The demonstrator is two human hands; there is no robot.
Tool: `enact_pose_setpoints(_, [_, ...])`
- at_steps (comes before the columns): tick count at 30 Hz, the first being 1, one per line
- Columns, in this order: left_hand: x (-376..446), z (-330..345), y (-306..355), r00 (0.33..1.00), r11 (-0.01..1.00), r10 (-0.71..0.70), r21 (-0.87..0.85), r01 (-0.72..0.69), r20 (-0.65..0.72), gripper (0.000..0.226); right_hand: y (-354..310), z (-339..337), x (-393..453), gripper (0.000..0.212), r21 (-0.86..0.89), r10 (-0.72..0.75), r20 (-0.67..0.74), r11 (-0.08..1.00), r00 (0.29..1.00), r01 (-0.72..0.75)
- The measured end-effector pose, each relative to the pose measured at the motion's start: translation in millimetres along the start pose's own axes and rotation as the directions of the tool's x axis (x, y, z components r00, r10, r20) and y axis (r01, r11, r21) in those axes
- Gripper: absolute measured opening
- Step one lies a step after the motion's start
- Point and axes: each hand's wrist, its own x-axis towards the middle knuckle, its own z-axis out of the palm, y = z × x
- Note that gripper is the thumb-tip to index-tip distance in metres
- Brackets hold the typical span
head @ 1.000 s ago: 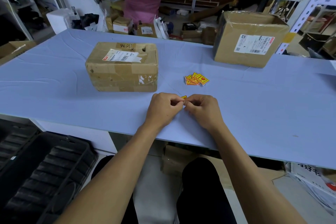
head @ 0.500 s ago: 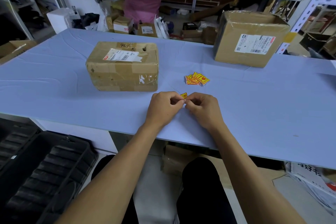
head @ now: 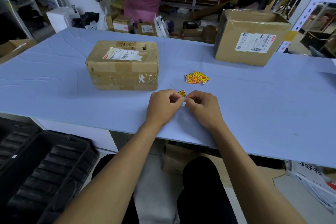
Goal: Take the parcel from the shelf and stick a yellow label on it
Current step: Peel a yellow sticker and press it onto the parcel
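Parcel [head: 122,65]: on tabletop [head: 254,100], untouched.
Label [head: 182,93]: pinched between both hands, left [head: 163,106], right [head: 203,105]; backing possibly peeling.
Spare labels [head: 197,77]: nearby.

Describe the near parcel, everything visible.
The parcel is a brown cardboard box, worn and dented, wrapped in strips of brown and clear tape. A white shipping label with a barcode lies on top, beside handwriting and a small hole. It sits flat on the blue table, left of centre, closed. Neither hand touches it.

both hands pinch yellow label [head: 182,93] | parcel [head: 122,65] beside | backing perhaps peeling
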Motion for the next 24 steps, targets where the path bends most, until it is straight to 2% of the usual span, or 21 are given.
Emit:
enact_pose_setpoints(9, [-0.8,-1.4,-0.8,1.000,1.000,-0.005,-0.025,0.005,-0.012,0.013,2.0,0.5,0.9,0.018,-0.066,0.001,-0.018,0.998,1.000,-0.003])
enact_pose_setpoints(17, [0.1,-1.3,-1.9,0.996,0.999,-0.037,-0.009,0.037,-0.082,0.012,0.4,0.5,0.9,0.017,-0.136,0.006,-0.073,0.991,0.997,-0.016])
enact_pose_setpoints(24, [0.9,-2.0,-0.8,0.991,0.997,-0.072,-0.024,0.070,-0.112,0.011,4.5,-26.8,4.6,0.020,-0.275,0.072,-0.029,0.958,0.997,-0.077])
